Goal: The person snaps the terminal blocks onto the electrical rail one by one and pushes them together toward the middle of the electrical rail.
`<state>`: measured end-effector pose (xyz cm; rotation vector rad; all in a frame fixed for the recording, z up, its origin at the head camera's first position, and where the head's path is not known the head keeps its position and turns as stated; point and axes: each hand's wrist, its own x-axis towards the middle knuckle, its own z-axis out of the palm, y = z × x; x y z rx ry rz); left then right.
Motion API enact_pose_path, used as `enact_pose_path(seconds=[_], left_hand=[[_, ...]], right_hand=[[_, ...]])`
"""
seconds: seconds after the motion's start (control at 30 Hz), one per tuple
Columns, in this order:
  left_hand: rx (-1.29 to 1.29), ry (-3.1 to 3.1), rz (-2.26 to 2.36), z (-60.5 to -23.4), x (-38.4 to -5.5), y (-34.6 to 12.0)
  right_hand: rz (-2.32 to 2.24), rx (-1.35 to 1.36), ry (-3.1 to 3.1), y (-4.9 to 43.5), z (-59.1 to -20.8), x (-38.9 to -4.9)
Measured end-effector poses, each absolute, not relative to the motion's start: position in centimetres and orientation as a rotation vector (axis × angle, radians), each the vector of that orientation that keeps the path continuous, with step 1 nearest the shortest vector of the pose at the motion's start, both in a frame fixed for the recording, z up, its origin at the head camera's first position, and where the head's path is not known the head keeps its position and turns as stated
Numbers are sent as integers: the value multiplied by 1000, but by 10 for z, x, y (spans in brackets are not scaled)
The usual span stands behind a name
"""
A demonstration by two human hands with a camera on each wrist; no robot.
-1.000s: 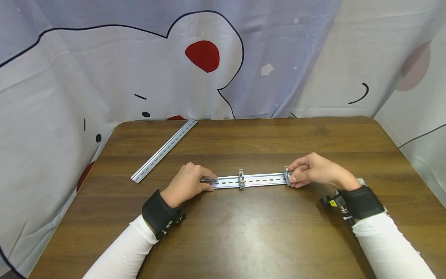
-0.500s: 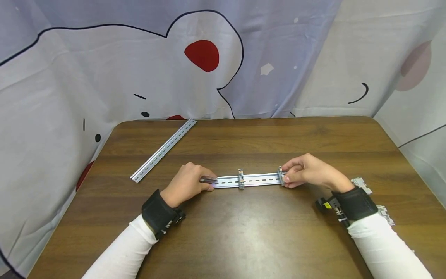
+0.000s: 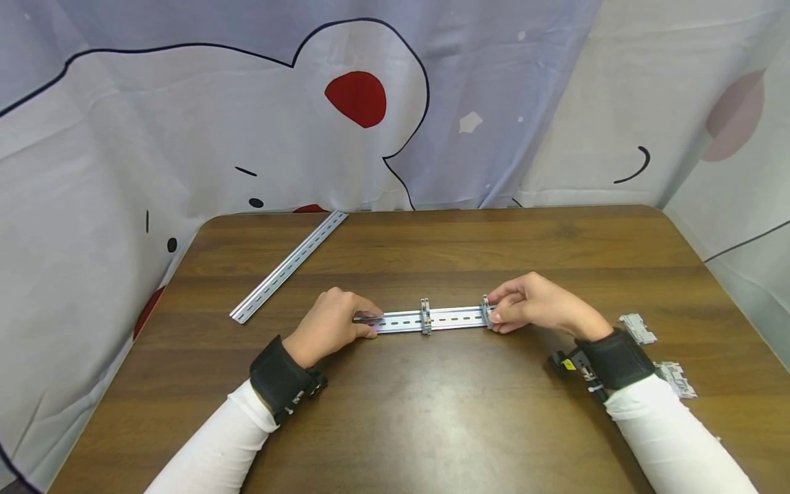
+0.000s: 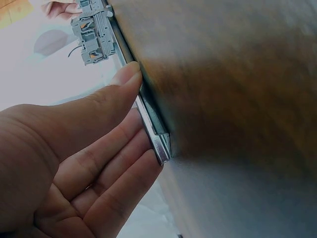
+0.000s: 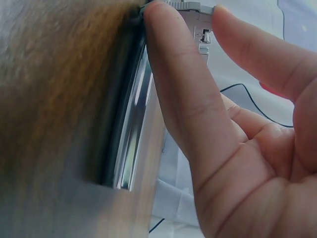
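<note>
Head view high, facing forward-down over table (image 3: 457, 412), wrist views close, looking along the shared rail (image 3: 455, 323)

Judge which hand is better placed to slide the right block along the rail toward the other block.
Probably the right hand: it pinches the right block, whereas the left hand grips the rail at its left end, apart from the other block, perhaps steadying it.
</note>
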<state>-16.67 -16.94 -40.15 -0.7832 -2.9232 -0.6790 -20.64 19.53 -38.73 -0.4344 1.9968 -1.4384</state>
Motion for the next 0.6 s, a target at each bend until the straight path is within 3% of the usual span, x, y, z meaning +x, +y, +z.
enact_pose_path(seconds=[0.6], left_hand=[[-799,-2926,-675,-400,-166,-169]], right_hand=[[-1424,-428,2012,179,-391,-207]])
